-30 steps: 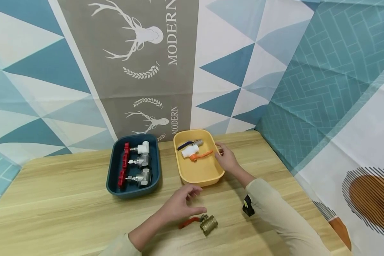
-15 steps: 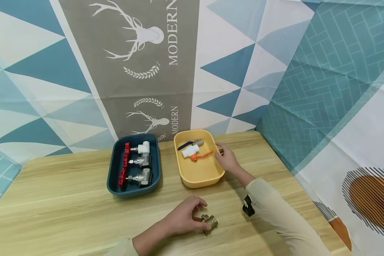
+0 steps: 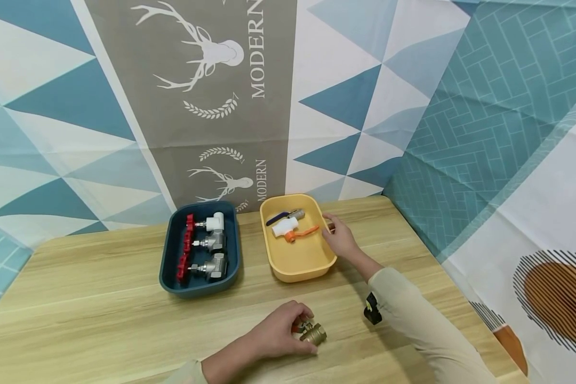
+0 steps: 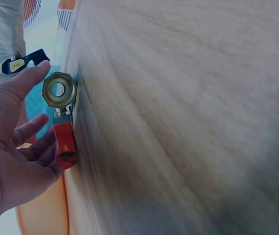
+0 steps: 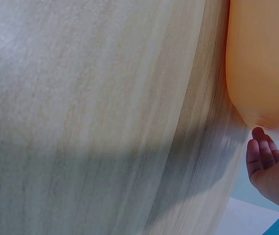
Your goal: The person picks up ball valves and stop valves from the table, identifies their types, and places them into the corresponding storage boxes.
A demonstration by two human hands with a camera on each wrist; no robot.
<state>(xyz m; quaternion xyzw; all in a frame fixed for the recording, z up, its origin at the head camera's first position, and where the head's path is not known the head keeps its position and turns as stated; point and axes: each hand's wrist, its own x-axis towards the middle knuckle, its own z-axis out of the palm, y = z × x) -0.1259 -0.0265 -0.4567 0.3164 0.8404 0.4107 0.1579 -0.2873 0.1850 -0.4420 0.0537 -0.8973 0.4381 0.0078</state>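
The left hand (image 3: 277,336) rests on the wooden table (image 3: 101,298) at the near centre, its fingers curled over a brass ball valve (image 3: 313,333) with a red lever handle (image 4: 64,142). In the left wrist view the thumb lies beside the valve's hexagonal brass end and the fingers touch the red handle, so the hand is closing on the valve, which still sits on the table surface. The right hand (image 3: 341,238) is at the right wall of a yellow tray (image 3: 300,266) on the far right of the table; its fingers are loosely extended against the tray's rim, and whether they pinch the rim cannot be told. The right wrist view shows the fingers relaxed just beside the tray's outer wall. Inside the yellow tray lie a metal valve with a blue handle (image 3: 284,216) at the far end and a white plastic valve with an orange handle (image 3: 293,231) just near of it. To the left of the yellow tray, close beside it, stands a dark blue tray (image 3: 170,277) holding three valves with red handwheels (image 3: 206,246), lined up from far to near; the farthest has a white body and the other two are metal. A small black and yellow device (image 3: 372,312) is strapped under the right forearm's cream sleeve (image 3: 422,325).
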